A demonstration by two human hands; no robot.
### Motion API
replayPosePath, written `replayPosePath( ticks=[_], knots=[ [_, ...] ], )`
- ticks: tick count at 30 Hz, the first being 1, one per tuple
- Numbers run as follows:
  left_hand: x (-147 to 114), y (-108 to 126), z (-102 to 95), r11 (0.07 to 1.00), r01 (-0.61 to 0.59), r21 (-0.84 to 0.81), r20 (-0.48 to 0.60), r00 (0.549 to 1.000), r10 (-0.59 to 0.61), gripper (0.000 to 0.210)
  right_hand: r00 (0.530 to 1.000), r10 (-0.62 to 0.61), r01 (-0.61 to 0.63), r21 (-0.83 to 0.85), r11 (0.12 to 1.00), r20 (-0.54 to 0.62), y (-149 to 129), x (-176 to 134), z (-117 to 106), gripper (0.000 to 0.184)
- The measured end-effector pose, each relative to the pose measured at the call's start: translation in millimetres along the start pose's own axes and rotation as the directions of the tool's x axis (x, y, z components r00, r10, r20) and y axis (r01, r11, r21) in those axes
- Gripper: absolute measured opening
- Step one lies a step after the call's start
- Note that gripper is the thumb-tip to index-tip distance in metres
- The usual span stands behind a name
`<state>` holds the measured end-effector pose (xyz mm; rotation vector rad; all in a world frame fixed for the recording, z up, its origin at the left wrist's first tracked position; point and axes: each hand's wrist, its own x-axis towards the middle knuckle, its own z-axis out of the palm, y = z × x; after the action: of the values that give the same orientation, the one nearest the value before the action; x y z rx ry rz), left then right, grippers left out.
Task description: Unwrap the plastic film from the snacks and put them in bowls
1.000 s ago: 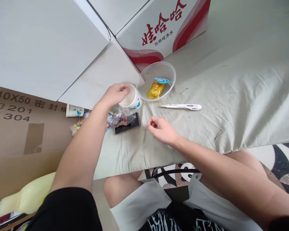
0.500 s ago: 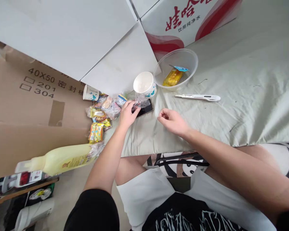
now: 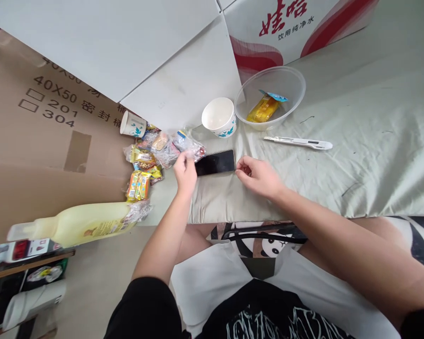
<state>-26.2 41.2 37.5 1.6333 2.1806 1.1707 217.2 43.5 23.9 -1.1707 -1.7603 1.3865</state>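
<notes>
A black smartphone point(image 3: 215, 163) lies flat on the pale cloth between my two hands. At its left end is my left hand point(image 3: 185, 173), its fingertips smeared by motion, so their grip cannot be told. My right hand point(image 3: 257, 175) is beside the phone's right end with its fingers curled into a pinch; whatever is inside, if anything, is hidden. Crumpled clear plastic wrap point(image 3: 194, 145) rests just beyond my left fingers, touching a heap of wrapped snacks point(image 3: 143, 157). Behind the phone stands a white paper bowl point(image 3: 219, 117) with blue leaf prints.
A clear plastic bowl point(image 3: 297, 96) holds a yellow packet point(image 3: 265, 109) and a blue-topped wrapper. A white utility knife point(image 3: 298, 142) lies to the right. A paper cup point(image 3: 133, 125), a yellow bottle point(image 3: 92, 223) and cardboard boxes point(image 3: 79, 132) border the left; a white box point(image 3: 183, 84) stands behind.
My left hand has drawn back toward the left, off the phone. The clear wrap that covered part of the phone now lies by the snacks. My right hand is closer to the phone's right end.
</notes>
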Motion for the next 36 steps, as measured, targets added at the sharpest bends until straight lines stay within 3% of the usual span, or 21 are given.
replayPosePath(
  ticks=[3,5,8,10,12,14,16,18,21,23,25,28,29,31,34,36],
  knots=[
    [14,4,-4.6,0.957,0.239,-0.166,-0.137,0.955,-0.263,0.038,1.0,0.007,-0.007,-0.016,1.0,0.004,1,1,1,0.004],
    [18,11,-6.9,0.932,0.257,-0.255,-0.189,0.932,-0.309,0.034,1.0,0.013,-0.013,0.023,1.0,-0.005,2,3,1,0.006],
    [2,23,1.7,0.952,0.141,-0.271,-0.157,0.969,-0.188,0.036,0.998,0.046,-0.054,0.232,0.971,0.039,5,6,4,0.029],
    [-18,27,15.8,0.954,0.058,-0.295,-0.043,0.996,-0.074,0.041,0.994,0.046,-0.083,0.429,0.899,0.096,8,8,7,0.054],
    [-39,27,31.3,0.929,-0.01,-0.37,0.126,0.99,0.06,0.045,0.992,0.029,-0.093,0.571,0.816,0.12,11,9,9,0.068],
    [-54,23,43.1,0.904,-0.024,-0.427,0.233,0.963,0.135,0.049,0.994,0.026,-0.085,0.628,0.773,0.103,13,10,11,0.067],
    [-60,19,48.9,0.887,0.007,-0.461,0.261,0.957,0.128,0.051,0.997,0.029,-0.069,0.621,0.78,0.074,14,11,12,0.06],
    [-60,15,49.1,0.876,0.016,-0.482,0.234,0.966,0.11,0.047,0.999,0.021,-0.042,0.577,0.816,0.042,14,11,14,0.053],
    [-57,13,42.5,0.862,-0.077,-0.501,0.135,0.977,0.166,0.038,0.999,-0.033,0.013,0.525,0.851,0.03,11,9,17,0.044],
    [-55,11,36.0,0.851,-0.103,-0.514,0.093,0.98,0.175,0.051,0.993,-0.091,0.04,0.513,0.857,0.074,11,7,19,0.038],
    [-53,6,29.2,0.821,-0.025,-0.57,0.183,0.971,0.156,0.069,0.982,-0.125,0.04,0.49,0.871,0.142,12,5,20,0.032],
    [-51,-3,20.7,0.727,0.185,-0.661,0.442,0.879,0.179,0.076,0.964,-0.166,0.07,0.405,0.912,0.209,14,1,19,0.026],
    [-50,-5,18.6,0.704,0.235,-0.67,0.489,0.853,0.181,0.075,0.957,-0.193,0.107,0.357,0.928,0.215,13,0,17,0.025],
    [-46,-8,16.0,0.697,0.277,-0.661,0.501,0.854,0.136,0.072,0.952,-0.247,0.211,0.197,0.957,0.179,12,-2,11,0.021],
    [-37,-9,14.3,0.753,0.279,-0.596,0.431,0.902,0.007,0.06,0.958,-0.276,0.248,-0.259,0.933,-0.078,10,-3,-8,0.013],
    [-31,-8,13.8,0.777,0.276,-0.566,0.384,0.922,-0.048,0.051,0.897,-0.308,0.083,-0.562,0.823,-0.317,14,-4,-24,0.011]
  ],
)
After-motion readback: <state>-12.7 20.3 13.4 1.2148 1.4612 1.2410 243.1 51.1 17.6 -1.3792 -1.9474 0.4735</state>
